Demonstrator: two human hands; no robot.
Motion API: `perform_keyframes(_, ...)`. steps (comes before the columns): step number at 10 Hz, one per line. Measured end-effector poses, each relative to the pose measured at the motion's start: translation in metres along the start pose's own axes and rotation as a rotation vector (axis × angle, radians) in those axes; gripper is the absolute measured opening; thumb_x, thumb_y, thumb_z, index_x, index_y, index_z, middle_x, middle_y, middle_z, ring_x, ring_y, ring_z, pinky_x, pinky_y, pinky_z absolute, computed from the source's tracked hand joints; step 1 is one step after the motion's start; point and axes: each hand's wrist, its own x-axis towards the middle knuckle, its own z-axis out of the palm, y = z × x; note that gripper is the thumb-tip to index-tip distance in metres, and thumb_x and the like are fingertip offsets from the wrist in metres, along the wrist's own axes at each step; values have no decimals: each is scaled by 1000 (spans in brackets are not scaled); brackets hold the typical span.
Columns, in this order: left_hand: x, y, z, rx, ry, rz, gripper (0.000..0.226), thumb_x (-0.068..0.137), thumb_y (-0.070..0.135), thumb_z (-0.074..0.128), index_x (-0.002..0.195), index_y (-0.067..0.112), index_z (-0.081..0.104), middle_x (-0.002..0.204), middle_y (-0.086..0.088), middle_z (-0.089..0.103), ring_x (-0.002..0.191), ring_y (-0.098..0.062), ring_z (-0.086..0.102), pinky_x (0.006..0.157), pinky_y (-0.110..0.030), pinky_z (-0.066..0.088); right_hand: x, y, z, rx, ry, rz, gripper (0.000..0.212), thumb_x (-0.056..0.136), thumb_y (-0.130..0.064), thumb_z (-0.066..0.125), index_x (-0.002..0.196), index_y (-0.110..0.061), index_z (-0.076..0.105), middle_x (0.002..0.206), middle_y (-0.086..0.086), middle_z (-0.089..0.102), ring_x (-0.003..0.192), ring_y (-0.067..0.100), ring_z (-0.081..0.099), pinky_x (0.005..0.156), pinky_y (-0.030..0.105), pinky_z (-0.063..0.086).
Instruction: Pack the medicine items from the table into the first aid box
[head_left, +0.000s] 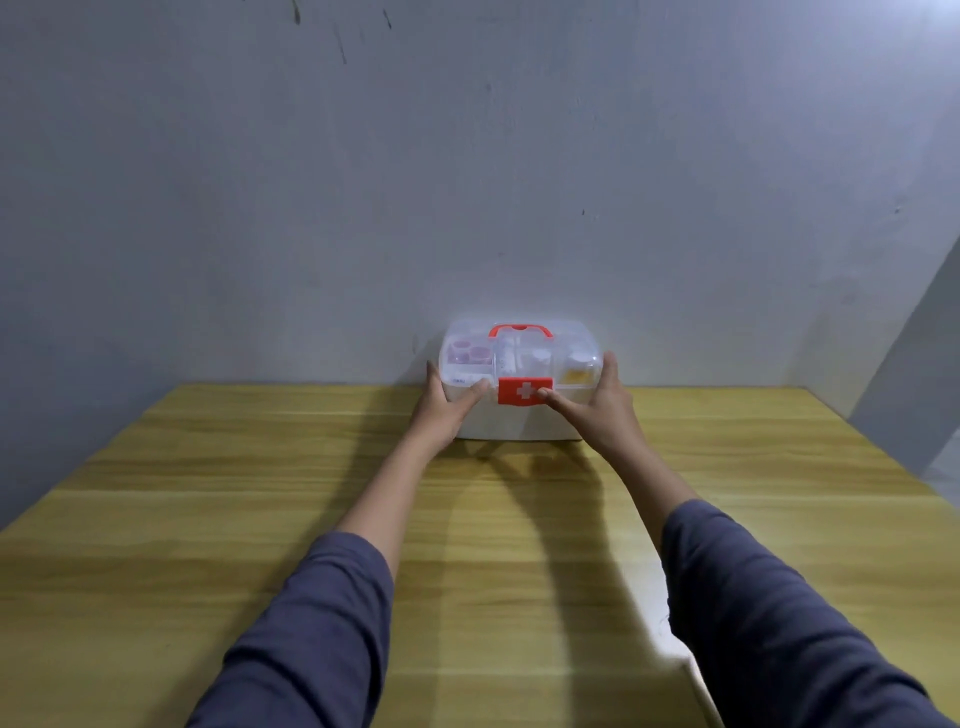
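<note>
The first aid box (519, 423) stands at the far edge of the wooden table (260, 519), against the wall. It has a white base, a clear lid, a red handle (519, 329) and a red latch with a white cross (522, 391). The lid is down. Through it I see small pink-capped containers at the left, white items in the middle and something yellow at the right. My left hand (441, 410) grips the box's left front corner. My right hand (597, 410) holds the right side, its thumb on the latch.
A grey-blue wall (467, 182) rises directly behind the box. The table's right edge drops off near a lighter floor area (940, 467). My dark sleeves reach in from the bottom of the view.
</note>
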Motion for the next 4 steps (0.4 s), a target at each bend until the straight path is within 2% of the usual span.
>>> perform_keyframes(1,-28,-11,10,55,6,-33,97,87,40,68,157,12,7,158,-8,33,143,-24,36,106,-26,34,-21,10,0,-9,-89,69,96,70,-36,77,139,-8,17,138,15,46,126,31,46,94,36,45)
perform_keyframes(2,-64,-28,16,486,-95,-31,93,94,47,54,157,6,-1,165,-14,7,153,-27,7,120,-31,13,-57,29,-1,-345,-240,25,75,74,-57,59,131,-15,33,136,11,49,123,28,47,94,34,42)
perform_keyframes(3,-94,-40,10,797,-187,97,81,98,60,23,158,10,1,166,-6,-9,153,-19,-10,123,-36,-3,-82,44,-9,-552,-323,-74,127,45,-91,-13,141,-19,28,155,4,25,144,18,17,114,36,22)
perform_keyframes(4,-123,-97,8,1013,-79,414,91,87,71,-6,147,15,33,165,2,-14,152,-9,-12,115,-30,5,-113,81,-1,-665,-93,-339,101,68,-80,-15,127,-20,43,150,-10,35,144,2,-6,109,28,32)
